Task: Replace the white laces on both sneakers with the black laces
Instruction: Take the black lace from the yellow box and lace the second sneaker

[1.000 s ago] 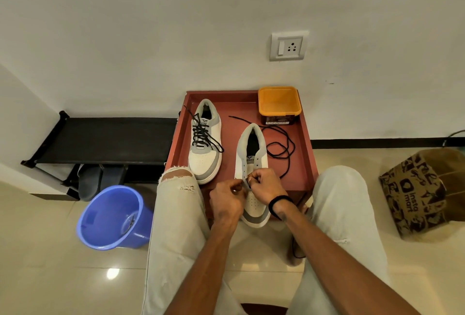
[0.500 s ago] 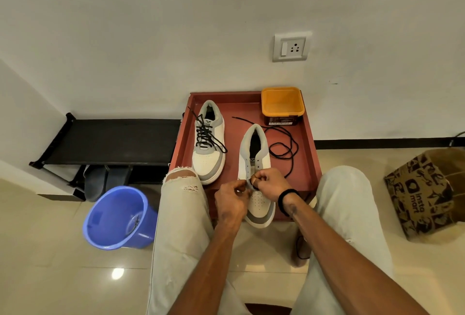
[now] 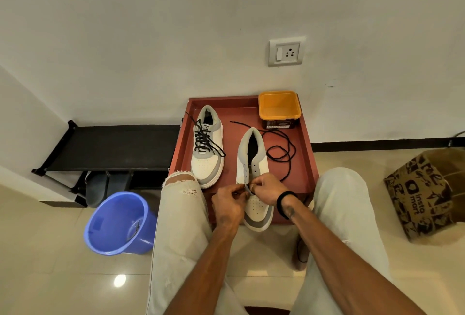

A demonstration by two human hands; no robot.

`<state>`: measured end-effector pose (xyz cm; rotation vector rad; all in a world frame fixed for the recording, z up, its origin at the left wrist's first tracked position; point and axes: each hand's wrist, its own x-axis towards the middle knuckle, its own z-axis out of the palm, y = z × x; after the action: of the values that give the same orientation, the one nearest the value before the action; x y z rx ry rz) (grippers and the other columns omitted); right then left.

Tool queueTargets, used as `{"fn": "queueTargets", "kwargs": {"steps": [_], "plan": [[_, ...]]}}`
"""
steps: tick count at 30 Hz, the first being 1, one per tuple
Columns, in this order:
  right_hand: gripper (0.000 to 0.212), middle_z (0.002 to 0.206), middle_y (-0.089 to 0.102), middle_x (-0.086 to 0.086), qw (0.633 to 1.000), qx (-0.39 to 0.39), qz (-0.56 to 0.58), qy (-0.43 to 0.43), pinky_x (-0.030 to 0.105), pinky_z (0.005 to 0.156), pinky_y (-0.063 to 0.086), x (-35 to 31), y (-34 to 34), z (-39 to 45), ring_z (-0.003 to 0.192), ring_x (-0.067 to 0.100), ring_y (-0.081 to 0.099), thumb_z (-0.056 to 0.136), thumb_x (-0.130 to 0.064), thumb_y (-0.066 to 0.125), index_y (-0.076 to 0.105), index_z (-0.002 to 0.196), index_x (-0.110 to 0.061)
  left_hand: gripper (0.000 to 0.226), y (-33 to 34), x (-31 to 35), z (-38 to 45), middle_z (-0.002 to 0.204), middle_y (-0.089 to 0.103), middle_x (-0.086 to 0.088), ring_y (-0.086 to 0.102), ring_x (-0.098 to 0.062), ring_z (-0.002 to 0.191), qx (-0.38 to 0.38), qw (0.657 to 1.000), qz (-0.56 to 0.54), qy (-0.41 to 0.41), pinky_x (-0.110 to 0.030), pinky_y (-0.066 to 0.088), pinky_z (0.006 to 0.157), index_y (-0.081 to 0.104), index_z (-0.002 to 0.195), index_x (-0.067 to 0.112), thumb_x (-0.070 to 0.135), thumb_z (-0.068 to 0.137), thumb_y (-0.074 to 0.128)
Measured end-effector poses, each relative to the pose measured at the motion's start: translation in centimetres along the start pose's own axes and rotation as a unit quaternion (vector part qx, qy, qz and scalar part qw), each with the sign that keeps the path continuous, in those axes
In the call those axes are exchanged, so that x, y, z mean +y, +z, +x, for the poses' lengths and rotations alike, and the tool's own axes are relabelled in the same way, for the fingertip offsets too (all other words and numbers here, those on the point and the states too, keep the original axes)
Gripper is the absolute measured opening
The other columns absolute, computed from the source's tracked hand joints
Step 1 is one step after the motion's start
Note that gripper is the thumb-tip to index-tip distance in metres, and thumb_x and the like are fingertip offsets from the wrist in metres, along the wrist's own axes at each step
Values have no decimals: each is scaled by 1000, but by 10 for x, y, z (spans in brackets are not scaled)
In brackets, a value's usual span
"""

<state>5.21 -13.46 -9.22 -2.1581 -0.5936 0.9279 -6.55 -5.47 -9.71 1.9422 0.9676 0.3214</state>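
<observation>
Nearest, both hands are met over the lower eyelets of the near sneaker (image 3: 254,163). The left hand (image 3: 230,201) is curled, with its fingertips pinched at the lace holes; the right hand (image 3: 268,189) is likewise curled and pinched there, though what is held cannot be made out. This sneaker is white and grey, unlaced, with its toe hung over the near edge of the red counter (image 3: 305,153). Just right of it, a loose black lace (image 3: 281,148) is coiled on the counter. Left of the near sneaker, the other sneaker (image 3: 207,146) is seen laced in black. Behind the lace, an orange tub (image 3: 279,108) is set.
</observation>
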Motion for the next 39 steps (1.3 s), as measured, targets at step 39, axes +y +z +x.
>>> {"fn": "queueTargets", "kwargs": {"steps": [39], "plan": [[26, 83, 69, 15, 993, 68, -85, -42, 43, 74, 54, -5, 3, -5, 78, 27, 64, 98, -13, 55, 67, 77, -2, 19, 5, -9, 9, 97, 80, 4, 72, -5, 86, 36, 998, -34, -28, -31, 61, 89, 82, 106, 17, 20, 87, 82]]}}
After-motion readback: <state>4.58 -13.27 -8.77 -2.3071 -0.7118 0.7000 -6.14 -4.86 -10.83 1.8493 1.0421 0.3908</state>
